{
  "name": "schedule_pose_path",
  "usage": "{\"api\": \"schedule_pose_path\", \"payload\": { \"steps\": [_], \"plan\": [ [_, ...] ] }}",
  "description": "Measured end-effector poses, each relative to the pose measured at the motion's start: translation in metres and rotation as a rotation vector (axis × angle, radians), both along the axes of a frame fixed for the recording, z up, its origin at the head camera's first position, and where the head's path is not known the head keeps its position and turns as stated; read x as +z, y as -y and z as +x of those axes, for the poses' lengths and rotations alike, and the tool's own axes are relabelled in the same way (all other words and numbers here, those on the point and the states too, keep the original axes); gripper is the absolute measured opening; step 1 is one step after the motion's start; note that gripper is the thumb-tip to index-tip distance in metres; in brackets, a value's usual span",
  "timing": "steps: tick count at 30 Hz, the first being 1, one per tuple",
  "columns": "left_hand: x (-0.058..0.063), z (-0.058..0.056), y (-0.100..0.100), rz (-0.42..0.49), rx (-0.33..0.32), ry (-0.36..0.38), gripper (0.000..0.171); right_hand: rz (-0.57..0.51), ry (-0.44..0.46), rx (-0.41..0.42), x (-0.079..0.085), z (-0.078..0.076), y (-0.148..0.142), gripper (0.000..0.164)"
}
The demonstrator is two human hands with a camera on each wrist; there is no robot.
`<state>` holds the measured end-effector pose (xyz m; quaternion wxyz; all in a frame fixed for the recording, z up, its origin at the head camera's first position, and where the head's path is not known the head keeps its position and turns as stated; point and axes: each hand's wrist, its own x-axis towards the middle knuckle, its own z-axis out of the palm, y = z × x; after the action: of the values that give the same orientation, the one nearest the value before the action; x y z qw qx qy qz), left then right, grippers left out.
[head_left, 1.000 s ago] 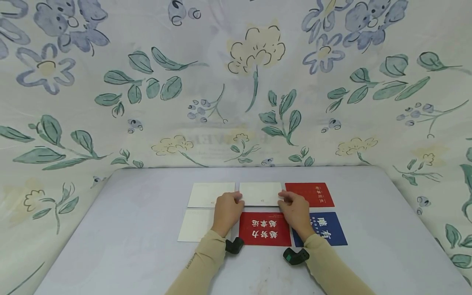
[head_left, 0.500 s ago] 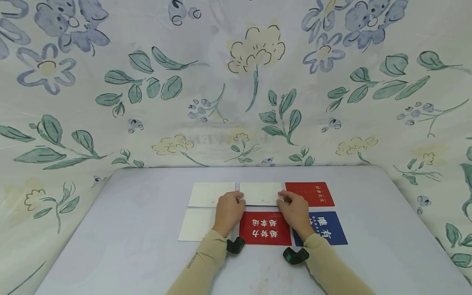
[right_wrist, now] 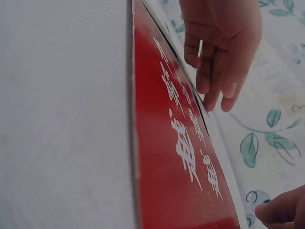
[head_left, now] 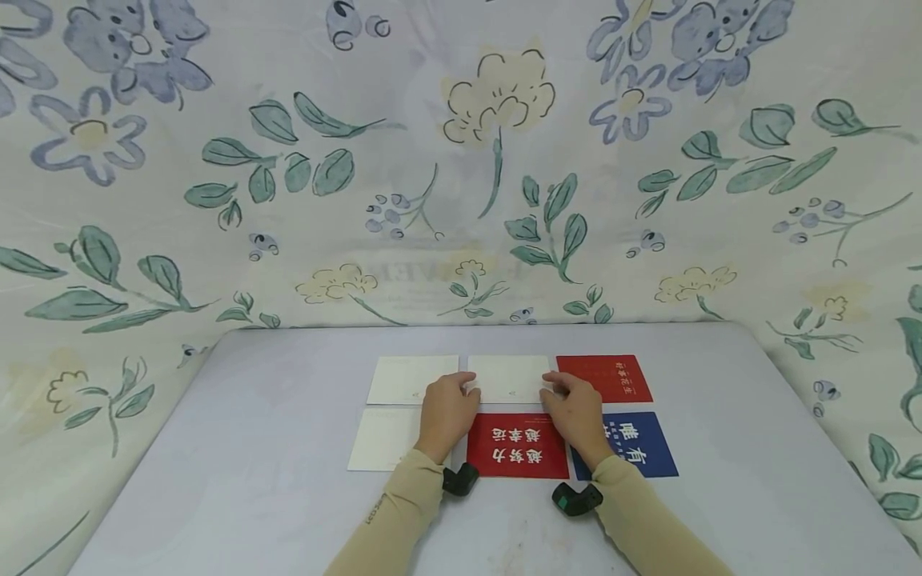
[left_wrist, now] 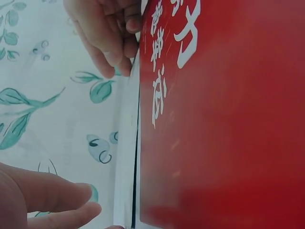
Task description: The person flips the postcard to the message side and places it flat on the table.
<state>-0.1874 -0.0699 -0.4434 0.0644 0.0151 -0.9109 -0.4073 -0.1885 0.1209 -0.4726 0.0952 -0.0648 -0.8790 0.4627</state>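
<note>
A blank cream card (head_left: 508, 380) lies in the middle of the back row, in the head view. My left hand (head_left: 446, 406) is at its left edge and my right hand (head_left: 576, 408) at its right edge, fingertips right at the sides. Each hand has thumb and fingers loosely bent with a gap between them. Just in front of this card lies a red card (head_left: 517, 446) with white characters. The left wrist view shows my left thumb and finger (left_wrist: 62, 195) beside the row; in the right wrist view my right fingertip (right_wrist: 271, 210) enters at the lower right.
Two more cream cards lie on the left, one at the back (head_left: 403, 376) and one in front (head_left: 378, 440), partly under my left hand in view. A red card (head_left: 612, 378) and a blue card (head_left: 644, 448) lie on the right. A floral cloth (head_left: 461, 200) hangs behind the white table (head_left: 252, 480).
The dark line under the front edge of the middle cream card has thinned away, and the card now lies flat. Both hands have barely moved.
</note>
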Motion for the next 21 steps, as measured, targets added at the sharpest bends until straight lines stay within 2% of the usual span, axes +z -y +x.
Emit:
{"api": "schedule_pose_path", "payload": {
  "steps": [21],
  "plan": [
    [0.0044, -0.0006, 0.0022, 0.014, 0.014, -0.019, 0.027, -0.017, -0.030, 0.006, 0.0030, 0.0022, 0.0028, 0.028]
  ]
}}
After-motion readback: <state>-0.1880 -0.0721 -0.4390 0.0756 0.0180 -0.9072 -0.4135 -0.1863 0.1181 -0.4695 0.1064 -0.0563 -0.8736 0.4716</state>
